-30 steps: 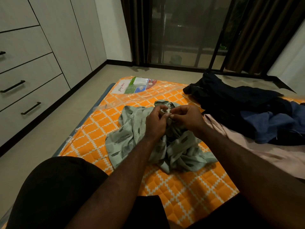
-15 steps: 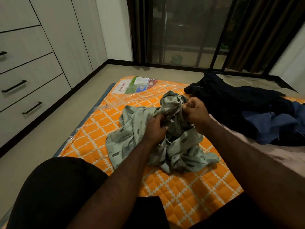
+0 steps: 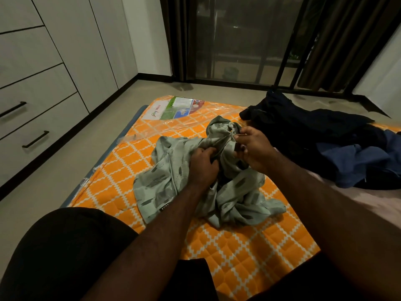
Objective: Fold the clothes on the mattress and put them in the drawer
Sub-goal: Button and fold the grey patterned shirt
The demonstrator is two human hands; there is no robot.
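Since a second ago our hands have parted, the left lower, the right up at the collar end. On the mattress (image 3: pixel 238 253) the green shirt (image 3: pixel 173 183) lies crumpled mid-surface, collar end toward the window, long axis roughly far-to-near. Left hand (image 3: pixel 204 164) grips a fold; right hand (image 3: pixel 253 148) pinches the front edge. We judge we're untangling; next, spread it flat.

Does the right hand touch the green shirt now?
Touching. The head view shows the right hand pinching a raised fold of the green shirt.
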